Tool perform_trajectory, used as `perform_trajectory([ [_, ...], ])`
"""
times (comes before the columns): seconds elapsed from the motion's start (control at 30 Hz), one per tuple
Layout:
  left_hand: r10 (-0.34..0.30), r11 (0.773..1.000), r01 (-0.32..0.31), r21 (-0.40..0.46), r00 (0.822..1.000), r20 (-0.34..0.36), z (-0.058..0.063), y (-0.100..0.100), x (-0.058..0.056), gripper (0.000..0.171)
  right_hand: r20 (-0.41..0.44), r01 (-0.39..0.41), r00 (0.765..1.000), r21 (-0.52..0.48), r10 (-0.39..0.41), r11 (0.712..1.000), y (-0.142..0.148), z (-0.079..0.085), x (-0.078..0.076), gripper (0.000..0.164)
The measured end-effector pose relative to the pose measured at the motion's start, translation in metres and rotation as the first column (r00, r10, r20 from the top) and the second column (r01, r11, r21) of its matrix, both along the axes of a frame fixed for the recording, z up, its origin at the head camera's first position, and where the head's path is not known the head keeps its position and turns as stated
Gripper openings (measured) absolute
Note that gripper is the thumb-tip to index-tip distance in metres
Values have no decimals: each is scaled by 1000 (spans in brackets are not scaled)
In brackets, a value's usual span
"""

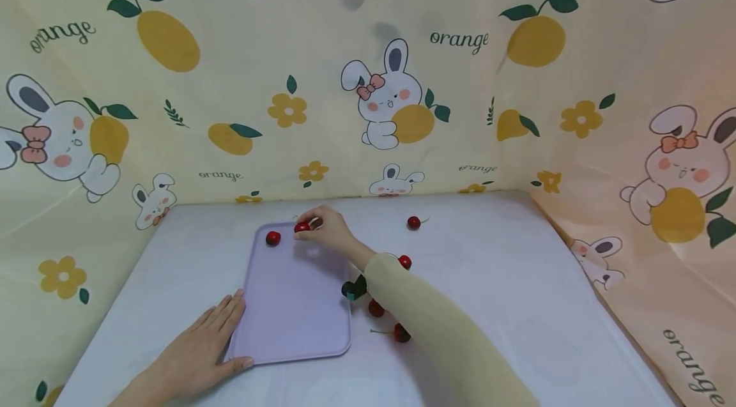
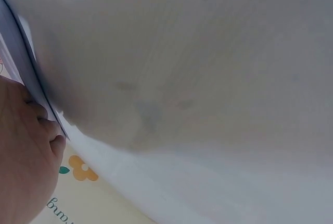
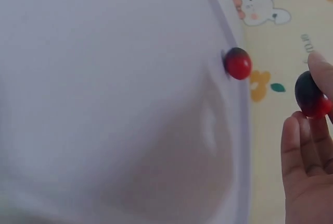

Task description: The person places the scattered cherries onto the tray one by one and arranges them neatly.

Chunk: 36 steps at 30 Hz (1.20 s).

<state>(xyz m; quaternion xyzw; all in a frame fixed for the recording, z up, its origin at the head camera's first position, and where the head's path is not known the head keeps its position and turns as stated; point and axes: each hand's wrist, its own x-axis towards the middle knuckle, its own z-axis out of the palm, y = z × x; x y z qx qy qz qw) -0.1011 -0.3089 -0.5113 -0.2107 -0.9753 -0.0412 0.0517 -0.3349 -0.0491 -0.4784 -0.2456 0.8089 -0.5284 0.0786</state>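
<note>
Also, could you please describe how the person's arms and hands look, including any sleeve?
A long, plain, pale yellow-green sleeve reaches the right wrist. No glove shows on the left hand or the right hand, and no sleeve on the visible left wrist. A small dark piece with a teal patch shows beside the right wrist; whether it is worn, I cannot tell.

Tray (image 1: 296, 311) on table (image 1: 517, 305), cherry (image 1: 273, 238) inside; other cherries (image 1: 413, 223) rightward

Dim, diffuse light casts a soft shadow (image 3: 171, 153) across the lilac tray (image 1: 293, 311).
</note>
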Motion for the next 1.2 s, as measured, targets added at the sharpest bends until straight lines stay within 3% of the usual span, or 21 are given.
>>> perform_trajectory([
  [0.23,2,1000,-2,-5,1000,3,0,0,-1,103,5,83,996,70,-84,994,-16,-14,-4,28],
  [0.63,8,1000,-8,-11,999,37,3,0,-1,104,63,108,991,121,-116,987,-23,-31,-12,31],
  [0.9,5,1000,-5,-18,1000,-5,3,1,-4,103,32,129,990,138,-134,982,-25,-38,-18,32],
  [1.2,57,998,-57,3,995,79,5,4,-15,106,47,140,988,149,-148,979,-27,-37,-12,32],
])
